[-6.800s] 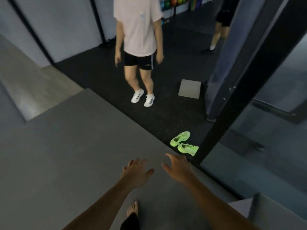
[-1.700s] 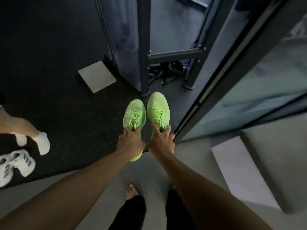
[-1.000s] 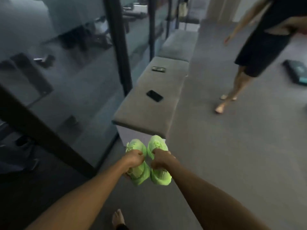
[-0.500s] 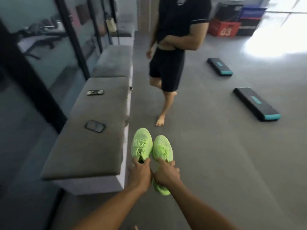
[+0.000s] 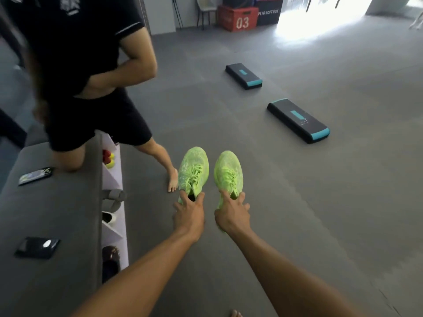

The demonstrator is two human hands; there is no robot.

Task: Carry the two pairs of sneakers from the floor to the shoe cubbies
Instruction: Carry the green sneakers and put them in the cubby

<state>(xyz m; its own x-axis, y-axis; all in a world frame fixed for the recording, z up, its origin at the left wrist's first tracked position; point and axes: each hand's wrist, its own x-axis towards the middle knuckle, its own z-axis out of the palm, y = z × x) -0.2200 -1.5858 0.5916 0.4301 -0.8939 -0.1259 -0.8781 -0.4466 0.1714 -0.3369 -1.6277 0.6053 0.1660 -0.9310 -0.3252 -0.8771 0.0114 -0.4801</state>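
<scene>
I hold a pair of neon green sneakers out in front of me above the grey floor, toes pointing away. My left hand (image 5: 188, 213) grips the left sneaker (image 5: 194, 170) at its heel opening. My right hand (image 5: 232, 215) grips the right sneaker (image 5: 229, 172) the same way. The shoe cubbies (image 5: 112, 202) run along the side of a grey bench to my left, white compartments with several shoes and coloured balls inside. The second pair of sneakers is out of sight.
A barefoot person in black (image 5: 91, 72) stands close ahead on the left, one knee on the grey bench (image 5: 45, 213). Two phones (image 5: 36, 176) (image 5: 37, 247) lie on the bench. Two black step platforms (image 5: 298, 120) (image 5: 243, 75) sit on the floor to the right.
I picked the green sneakers up from the dark floor by the glass wall and turned around. Since half a second ago I have moved nearer the person, and the two sneakers are further apart.
</scene>
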